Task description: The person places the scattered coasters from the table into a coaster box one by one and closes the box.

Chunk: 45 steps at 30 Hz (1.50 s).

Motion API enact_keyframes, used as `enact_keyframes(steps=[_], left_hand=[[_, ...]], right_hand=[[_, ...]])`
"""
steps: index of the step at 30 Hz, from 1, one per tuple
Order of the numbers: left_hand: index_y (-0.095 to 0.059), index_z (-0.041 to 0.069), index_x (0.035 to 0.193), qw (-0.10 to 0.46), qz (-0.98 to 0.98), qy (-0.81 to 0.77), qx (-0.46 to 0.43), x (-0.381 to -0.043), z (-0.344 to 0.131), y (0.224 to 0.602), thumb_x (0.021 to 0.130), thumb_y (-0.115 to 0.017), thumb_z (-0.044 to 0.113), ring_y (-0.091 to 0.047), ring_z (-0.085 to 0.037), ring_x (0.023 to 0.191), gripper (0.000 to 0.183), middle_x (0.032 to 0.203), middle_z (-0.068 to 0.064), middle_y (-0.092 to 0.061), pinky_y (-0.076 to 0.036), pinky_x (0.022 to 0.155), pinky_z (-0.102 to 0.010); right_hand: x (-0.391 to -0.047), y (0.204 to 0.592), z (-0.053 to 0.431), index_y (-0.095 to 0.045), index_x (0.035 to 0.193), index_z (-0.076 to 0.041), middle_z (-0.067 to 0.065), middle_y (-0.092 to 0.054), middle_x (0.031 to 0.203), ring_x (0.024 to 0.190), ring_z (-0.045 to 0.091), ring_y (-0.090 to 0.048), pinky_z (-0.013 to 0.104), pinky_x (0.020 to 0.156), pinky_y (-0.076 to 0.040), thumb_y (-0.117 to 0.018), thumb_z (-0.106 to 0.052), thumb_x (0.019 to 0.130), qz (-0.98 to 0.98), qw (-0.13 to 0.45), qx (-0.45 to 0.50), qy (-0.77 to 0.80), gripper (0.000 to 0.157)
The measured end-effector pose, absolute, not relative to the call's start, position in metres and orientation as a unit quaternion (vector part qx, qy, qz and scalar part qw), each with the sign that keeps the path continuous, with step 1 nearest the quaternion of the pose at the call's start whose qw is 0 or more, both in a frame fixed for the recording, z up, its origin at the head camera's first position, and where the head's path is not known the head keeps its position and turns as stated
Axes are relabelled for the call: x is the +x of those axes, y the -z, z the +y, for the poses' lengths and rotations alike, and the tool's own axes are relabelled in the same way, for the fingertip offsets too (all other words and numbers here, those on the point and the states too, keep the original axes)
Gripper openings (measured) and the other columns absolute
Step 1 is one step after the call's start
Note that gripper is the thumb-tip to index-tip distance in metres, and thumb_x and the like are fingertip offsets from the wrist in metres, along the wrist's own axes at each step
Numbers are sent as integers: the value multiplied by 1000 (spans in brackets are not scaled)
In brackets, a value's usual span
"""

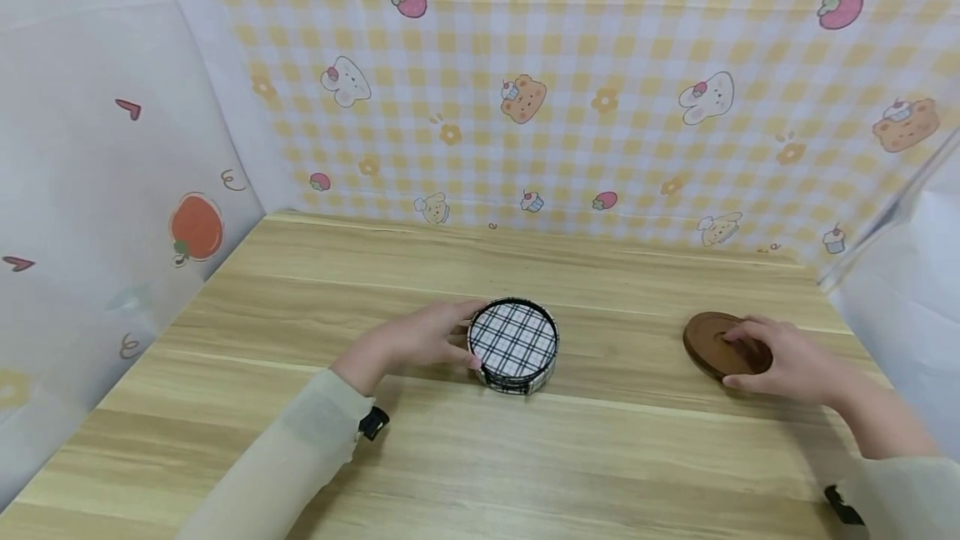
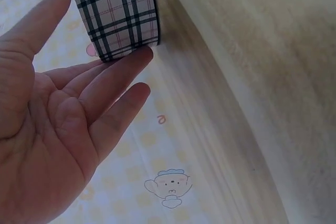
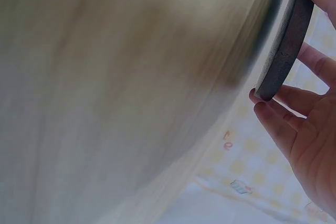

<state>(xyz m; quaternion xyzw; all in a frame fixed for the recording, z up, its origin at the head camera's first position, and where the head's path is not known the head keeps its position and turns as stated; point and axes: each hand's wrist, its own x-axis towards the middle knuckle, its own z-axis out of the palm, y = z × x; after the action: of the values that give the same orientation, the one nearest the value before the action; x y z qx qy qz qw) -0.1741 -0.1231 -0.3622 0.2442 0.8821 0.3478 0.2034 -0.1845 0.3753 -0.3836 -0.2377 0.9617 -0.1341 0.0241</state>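
A round coaster set [image 1: 513,344] in black-and-white plaid, with a dark rim, sits on the wooden table near its middle. My left hand [image 1: 427,336] holds it from the left, thumb at the near side and fingers at the far side. The left wrist view shows its plaid side wall [image 2: 118,14] between the thumb and fingers of that hand [image 2: 63,108]. To the right, my right hand [image 1: 787,361] grips a brown round wooden disc [image 1: 705,332] by its edges, fingers partly over its top. The disc's dark edge [image 3: 287,45] shows in the right wrist view.
The wood-grain table [image 1: 600,457] stretches around both objects. Behind it hangs a yellow checked cloth [image 1: 570,157] with cartoon prints, and a white printed cloth [image 1: 90,165] hangs at the left. Black straps [image 1: 372,422] sit at both sleeve cuffs.
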Motion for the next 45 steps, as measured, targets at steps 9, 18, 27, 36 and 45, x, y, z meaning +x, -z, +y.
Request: enact_keyframes(steps=[9, 18, 27, 36, 45], left_hand=[[-27, 8, 157, 211, 878, -353, 245, -174, -124, 362, 86, -78, 21, -44, -29, 141, 88, 158, -10, -38, -34, 119, -44], [-26, 7, 157, 218, 872, -363, 245, -175, -124, 363, 87, -77, 19, -46, -30, 140, 88, 158, -11, -38, -36, 118, -44], [-26, 8, 157, 214, 873, -361, 251, -176, -125, 364, 87, -77, 21, -47, -31, 139, 88, 157, -12, -40, -37, 117, -44], [-27, 10, 157, 216, 868, -369, 254, -176, -125, 365, 86, -78, 19, -48, -30, 138, 87, 155, -10, -43, -39, 116, -43], [-30, 8, 155, 192, 884, -329, 270, -177, -125, 363, 84, -79, 24, -49, -29, 137, 88, 150, -11, -49, -37, 117, -45]], right_hand=[[-184, 379, 355, -65, 120, -7, 33, -50, 136, 116, 57, -48, 68, 85, -46, -84, -42, 76, 961, 38, -235, 138, 60], [-185, 375, 332, -64, 122, -10, 31, -48, 140, 121, 56, -45, 68, 89, -45, -82, -46, 77, 960, 49, -239, 137, 61], [-184, 371, 309, -64, 125, -12, 35, -40, 146, 130, 60, -36, 73, 95, -41, -82, -47, 76, 958, 60, -244, 136, 63], [-182, 366, 289, -63, 127, -16, 32, -41, 148, 133, 57, -35, 73, 95, -41, -80, -51, 78, 956, 58, -255, 136, 62], [-180, 361, 268, -63, 127, -17, 29, -41, 151, 135, 56, -35, 73, 100, -38, -81, -44, 78, 950, 46, -269, 150, 59]])
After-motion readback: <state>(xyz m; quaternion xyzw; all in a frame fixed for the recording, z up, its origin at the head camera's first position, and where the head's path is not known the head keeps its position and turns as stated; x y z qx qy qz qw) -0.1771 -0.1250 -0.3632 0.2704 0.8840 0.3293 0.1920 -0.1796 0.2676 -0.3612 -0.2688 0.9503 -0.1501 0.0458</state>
